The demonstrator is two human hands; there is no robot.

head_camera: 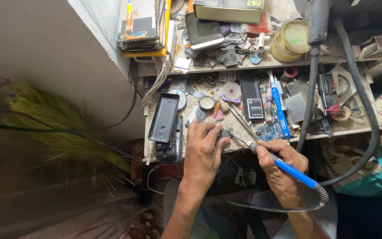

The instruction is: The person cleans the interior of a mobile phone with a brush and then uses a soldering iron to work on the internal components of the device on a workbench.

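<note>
The workbench is a small, crowded top with a shelf above its back edge. A white wall stands to the left of it, and a yellow-green broom leans low beside that wall.

On the shelf's left end sits a stack of phone screens. A yellow round tub sits near the shelf's right end. A thick black cable hangs down over the right side of the workbench.

Near the left edge of the workbench lies a black phone back cover, on top of another black phone part. A black battery lies near the middle, and a blue toothbrush lies just to its right. A round grey roll of tape sits near the back.

The left hand rests at the front edge of the workbench. Its fingers are curled together and press down on a small dark part. The part is mostly hidden under the fingers.

The right hand is just past the front edge, to the right of the left hand. It is closed tight around a blue soldering iron. The iron's thin metal tip reaches up and left to the small dark part, right by the left fingertips. A grey cord runs from the back end of the iron.
</note>
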